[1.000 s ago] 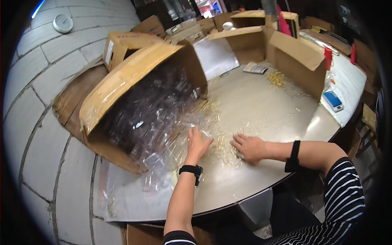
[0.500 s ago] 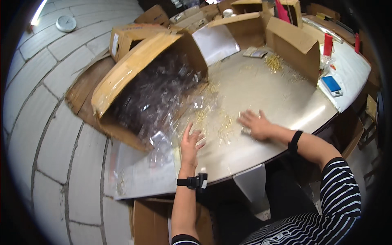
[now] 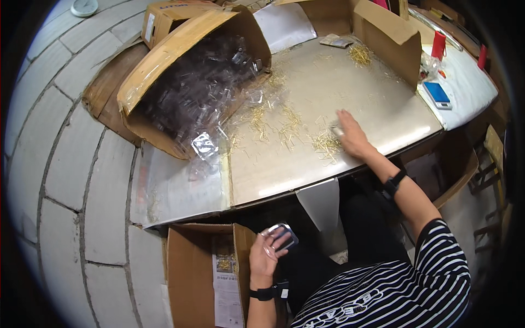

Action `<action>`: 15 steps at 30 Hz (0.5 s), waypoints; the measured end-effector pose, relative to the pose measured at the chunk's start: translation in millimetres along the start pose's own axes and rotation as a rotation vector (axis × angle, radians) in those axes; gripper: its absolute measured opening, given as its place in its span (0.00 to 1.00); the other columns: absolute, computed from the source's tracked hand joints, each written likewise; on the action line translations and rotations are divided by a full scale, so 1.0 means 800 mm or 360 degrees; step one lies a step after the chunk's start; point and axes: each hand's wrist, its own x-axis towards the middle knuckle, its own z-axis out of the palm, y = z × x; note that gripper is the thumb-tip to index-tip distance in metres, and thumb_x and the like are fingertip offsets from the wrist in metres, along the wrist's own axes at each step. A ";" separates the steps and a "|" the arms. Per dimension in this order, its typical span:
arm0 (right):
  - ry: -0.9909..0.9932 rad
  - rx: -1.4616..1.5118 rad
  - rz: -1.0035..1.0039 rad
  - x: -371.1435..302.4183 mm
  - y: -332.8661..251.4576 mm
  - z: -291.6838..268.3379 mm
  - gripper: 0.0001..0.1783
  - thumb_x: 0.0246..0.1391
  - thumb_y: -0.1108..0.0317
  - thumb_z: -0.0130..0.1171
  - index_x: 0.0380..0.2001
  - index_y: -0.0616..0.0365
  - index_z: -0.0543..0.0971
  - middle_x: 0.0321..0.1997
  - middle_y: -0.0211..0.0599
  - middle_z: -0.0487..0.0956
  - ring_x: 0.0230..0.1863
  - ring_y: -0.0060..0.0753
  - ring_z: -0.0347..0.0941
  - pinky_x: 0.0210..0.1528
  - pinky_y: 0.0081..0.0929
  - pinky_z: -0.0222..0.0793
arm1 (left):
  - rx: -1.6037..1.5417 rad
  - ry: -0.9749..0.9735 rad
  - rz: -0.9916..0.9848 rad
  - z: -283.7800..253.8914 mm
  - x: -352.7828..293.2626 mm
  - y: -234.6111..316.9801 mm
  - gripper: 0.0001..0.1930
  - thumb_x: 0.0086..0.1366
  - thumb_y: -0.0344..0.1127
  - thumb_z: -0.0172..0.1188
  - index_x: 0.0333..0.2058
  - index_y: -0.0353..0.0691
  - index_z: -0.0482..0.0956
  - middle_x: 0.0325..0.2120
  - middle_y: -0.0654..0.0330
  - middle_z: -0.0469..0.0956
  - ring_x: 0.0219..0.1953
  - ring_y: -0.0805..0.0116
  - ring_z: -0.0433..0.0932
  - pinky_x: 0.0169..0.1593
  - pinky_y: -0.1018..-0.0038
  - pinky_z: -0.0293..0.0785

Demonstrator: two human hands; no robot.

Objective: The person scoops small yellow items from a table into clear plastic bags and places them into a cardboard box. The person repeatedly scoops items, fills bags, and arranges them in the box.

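Below the table edge, the left hand [image 3: 266, 254] grips a clear plastic case [image 3: 279, 239]; the right hand [image 3: 350, 135] lies flat on brass pins [image 3: 326, 143].

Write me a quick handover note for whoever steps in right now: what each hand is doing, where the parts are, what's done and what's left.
Left hand: holds a clear plastic case low, beside the open cardboard box on the floor.
Right hand: flat on the metal table, fingers on the loose brass pins.
Parts: more clear cases spill from the tipped cardboard box; pins lie scattered mid-table.
Done: one case taken off the table.
Left: most of the cases and pins remain, going by the piles.
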 end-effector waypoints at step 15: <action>-0.0822 0.0267 0.0099 -0.052 -0.158 -0.040 0.26 0.55 0.63 0.52 0.56 0.62 0.68 0.63 0.47 0.64 0.66 0.44 0.55 0.65 0.33 0.53 | -0.0023 0.0070 -0.0409 0.023 0.088 -0.175 0.21 0.72 0.45 0.38 0.52 0.34 0.66 0.42 0.51 0.76 0.36 0.56 0.81 0.38 0.60 0.80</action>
